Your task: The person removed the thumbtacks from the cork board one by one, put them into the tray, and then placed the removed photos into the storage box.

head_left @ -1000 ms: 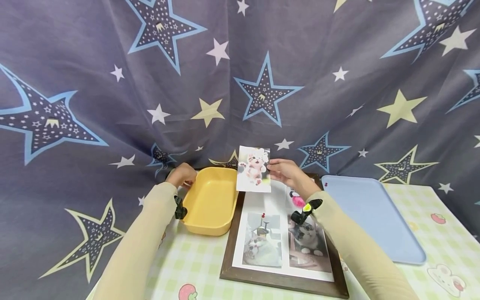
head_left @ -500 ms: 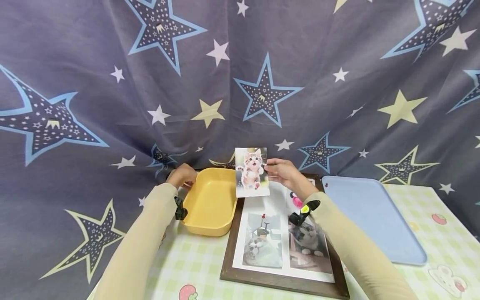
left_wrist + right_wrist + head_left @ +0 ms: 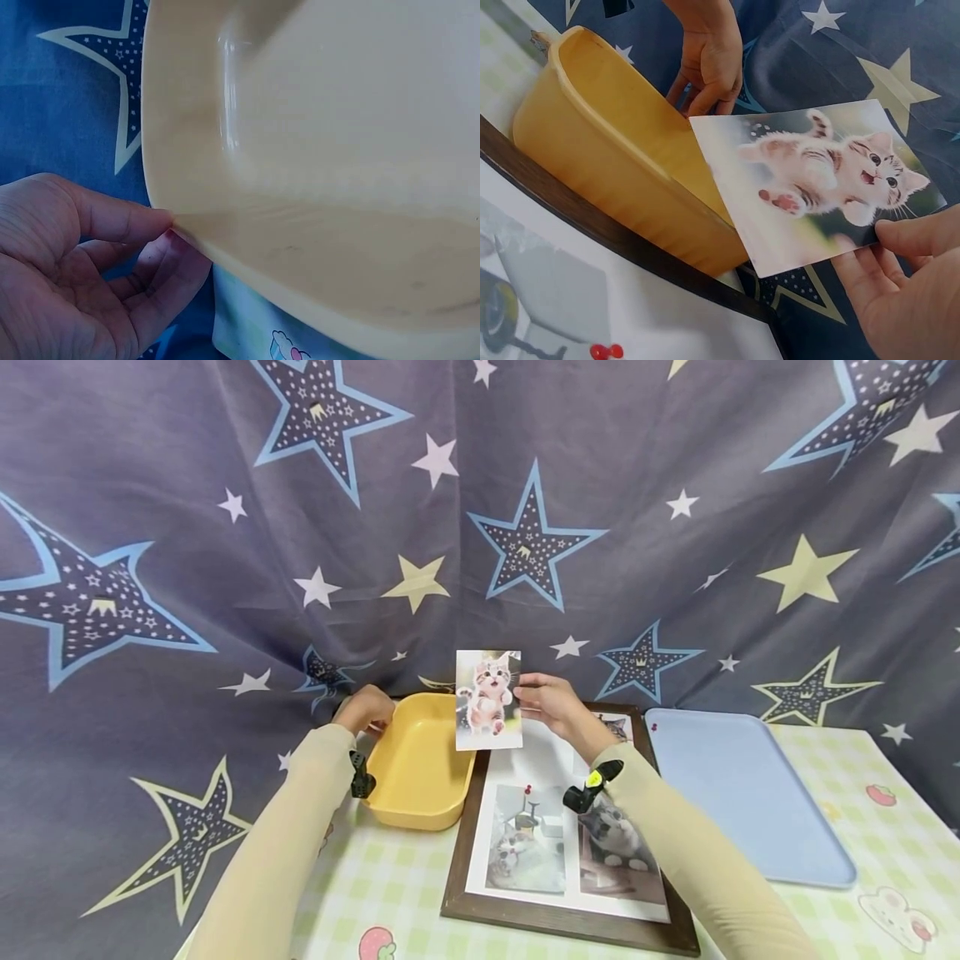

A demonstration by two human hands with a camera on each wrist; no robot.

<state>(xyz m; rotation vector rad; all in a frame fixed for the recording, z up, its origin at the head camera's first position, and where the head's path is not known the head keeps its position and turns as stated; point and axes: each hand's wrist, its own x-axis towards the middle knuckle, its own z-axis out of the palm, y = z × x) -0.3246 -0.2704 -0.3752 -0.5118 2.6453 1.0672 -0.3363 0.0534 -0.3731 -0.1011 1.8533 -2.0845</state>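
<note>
My left hand point(image 3: 366, 710) pinches the back-left rim of a yellow plastic basin point(image 3: 420, 768); in the left wrist view the thumb lies on top of the rim and fingers lie below it. My right hand point(image 3: 551, 702) holds a kitten photo point(image 3: 487, 700) by its right edge, picture side facing me. In the right wrist view, the photo point(image 3: 817, 180) hangs partly across the basin's rim, hiding part of it. Whether photo and basin touch, I cannot tell. Below the right forearm lies a brown-framed board point(image 3: 570, 930) with cat photos on its white surface.
A red pushpin point(image 3: 527, 790) sits at the top of one cat photo point(image 3: 525, 852) on the board. To the right lies a pale blue tray point(image 3: 750, 793), with a red pin point(image 3: 654, 727) at its back-left corner. A starry curtain point(image 3: 525, 552) hangs behind the checked tablecloth point(image 3: 390, 877).
My right hand has carried the kitten photo leftward, towards the basin, and the photo has turned to face me more squarely. The left hand and basin stay in place.
</note>
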